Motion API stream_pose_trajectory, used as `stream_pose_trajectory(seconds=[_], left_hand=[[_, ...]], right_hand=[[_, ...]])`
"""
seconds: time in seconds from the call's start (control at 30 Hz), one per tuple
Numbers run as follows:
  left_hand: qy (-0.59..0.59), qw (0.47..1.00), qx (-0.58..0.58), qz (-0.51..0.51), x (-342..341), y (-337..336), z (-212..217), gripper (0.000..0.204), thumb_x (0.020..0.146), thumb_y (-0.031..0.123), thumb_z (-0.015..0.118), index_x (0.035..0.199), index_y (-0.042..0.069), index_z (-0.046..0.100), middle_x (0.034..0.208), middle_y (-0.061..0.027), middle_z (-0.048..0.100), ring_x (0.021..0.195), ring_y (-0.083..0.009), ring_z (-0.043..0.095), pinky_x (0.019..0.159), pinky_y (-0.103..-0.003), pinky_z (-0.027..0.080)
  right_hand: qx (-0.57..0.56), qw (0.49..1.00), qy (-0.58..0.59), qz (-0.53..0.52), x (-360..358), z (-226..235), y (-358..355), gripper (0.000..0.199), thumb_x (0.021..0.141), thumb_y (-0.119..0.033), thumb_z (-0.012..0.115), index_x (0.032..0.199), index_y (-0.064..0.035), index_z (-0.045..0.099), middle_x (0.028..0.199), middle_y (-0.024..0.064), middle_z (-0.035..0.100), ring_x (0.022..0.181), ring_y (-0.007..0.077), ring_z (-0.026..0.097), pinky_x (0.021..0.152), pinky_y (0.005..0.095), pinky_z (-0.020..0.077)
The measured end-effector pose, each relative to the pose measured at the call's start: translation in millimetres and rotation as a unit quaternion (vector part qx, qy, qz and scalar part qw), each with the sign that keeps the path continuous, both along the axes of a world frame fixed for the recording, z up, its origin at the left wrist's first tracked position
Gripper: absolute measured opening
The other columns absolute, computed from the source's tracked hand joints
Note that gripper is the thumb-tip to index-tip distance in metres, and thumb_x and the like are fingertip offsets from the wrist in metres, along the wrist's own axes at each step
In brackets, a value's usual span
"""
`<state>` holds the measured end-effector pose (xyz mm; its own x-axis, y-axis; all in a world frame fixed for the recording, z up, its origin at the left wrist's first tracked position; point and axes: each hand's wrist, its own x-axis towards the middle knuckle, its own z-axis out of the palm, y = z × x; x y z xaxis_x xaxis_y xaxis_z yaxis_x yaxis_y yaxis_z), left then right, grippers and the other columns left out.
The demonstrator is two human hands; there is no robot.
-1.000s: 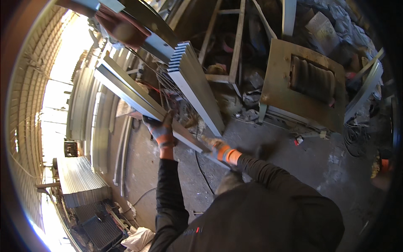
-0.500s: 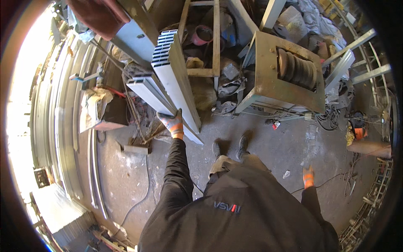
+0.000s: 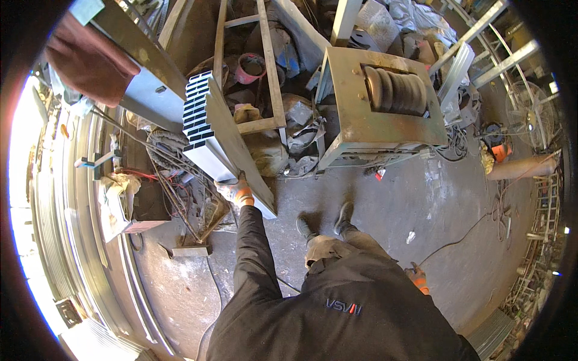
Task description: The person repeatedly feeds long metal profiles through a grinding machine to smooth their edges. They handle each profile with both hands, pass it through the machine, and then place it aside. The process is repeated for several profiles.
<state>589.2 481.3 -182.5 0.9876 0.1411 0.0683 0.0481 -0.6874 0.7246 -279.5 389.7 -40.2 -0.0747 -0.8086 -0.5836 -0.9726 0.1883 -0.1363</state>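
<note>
A bundle of long, silvery rectangular metal tubes [image 3: 227, 133] stands upright ahead of me to the left, its open ends facing up. My left hand [image 3: 236, 191], in an orange and grey work glove, is closed round the near tubes, partway down their length. Its thumb lies on the right side, and the fingers reach round the left. Down at my right side hangs my right hand [image 3: 417, 278], in a matching glove. It holds nothing I can see, and its fingers are loosely apart.
A metal machine housing with a ribbed roller [image 3: 394, 90] stands ahead. Left of it are a wooden frame [image 3: 274, 72] and a red bucket [image 3: 250, 68]. A cardboard box [image 3: 129, 207] and long metal profiles [image 3: 72, 216] lie left. A fan [image 3: 530, 114] stands right; a cable [image 3: 463, 237] crosses the floor.
The loose tubes in my left hand have moved from leaning apart to lying against the bundle. My right hand has come in closer to my body. The view has shifted.
</note>
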Motion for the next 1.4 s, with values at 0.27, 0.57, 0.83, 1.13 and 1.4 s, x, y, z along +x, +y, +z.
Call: stream_pose_trajectory(seconds=[0.27,0.57,0.83,1.13,1.4], left_hand=[[-0.123,0.957,-0.25,-0.078,27,-20,47,0.114,0.07,0.019,0.11,0.158,-0.009,0.043,0.146,-0.0243,0.063,0.134,-0.0379,0.062,0.116,-0.048,0.053],[-0.129,0.989,-0.058,-0.053,1,-43,82,0.092,0.072,0.027,0.11,0.139,-0.004,0.055,0.128,-0.0218,0.073,0.116,-0.0391,0.072,0.105,-0.048,0.059],[-0.091,0.994,-0.032,-0.049,-1,-38,99,0.112,0.074,0.042,0.109,0.155,-0.004,0.047,0.141,-0.0233,0.067,0.128,-0.0422,0.069,0.111,-0.05,0.058],[-0.088,0.988,-0.106,-0.065,6,-19,86,0.105,0.072,0.033,0.111,0.149,-0.004,0.05,0.137,-0.0224,0.071,0.125,-0.0385,0.071,0.111,-0.05,0.058],[-0.052,0.992,-0.095,-0.064,17,-4,91,0.117,0.072,0.036,0.112,0.157,-0.005,0.044,0.151,-0.0268,0.065,0.135,-0.0417,0.067,0.117,-0.05,0.054]], right_hand=[[0.012,0.998,-0.041,-0.044,-28,-29,-30,0.071,0.101,-0.046,0.081,0.163,-0.0159,0.062,0.137,0.0195,0.08,0.126,0.0397,0.075,0.112,0.0498,0.0564],[-0.013,0.994,-0.097,-0.055,-94,-50,-67,0.061,0.105,-0.042,0.08,0.158,-0.0152,0.066,0.128,0.0175,0.083,0.114,0.0361,0.079,0.102,0.0481,0.06],[-0.002,0.968,-0.144,-0.206,-135,-73,-40,0.056,0.102,-0.03,0.085,0.153,-0.0093,0.07,0.114,0.015,0.083,0.093,0.0239,0.076,0.086,0.0416,0.0606],[0.044,0.987,-0.104,-0.114,-44,-56,-30,0.061,0.104,-0.038,0.082,0.158,-0.0148,0.067,0.13,0.0186,0.083,0.109,0.0308,0.08,0.099,0.044,0.0617],[0.052,0.993,-0.09,-0.051,-14,-45,-35,0.067,0.105,-0.052,0.077,0.163,-0.0211,0.063,0.143,0.0204,0.078,0.132,0.0403,0.073,0.113,0.0498,0.0555]])
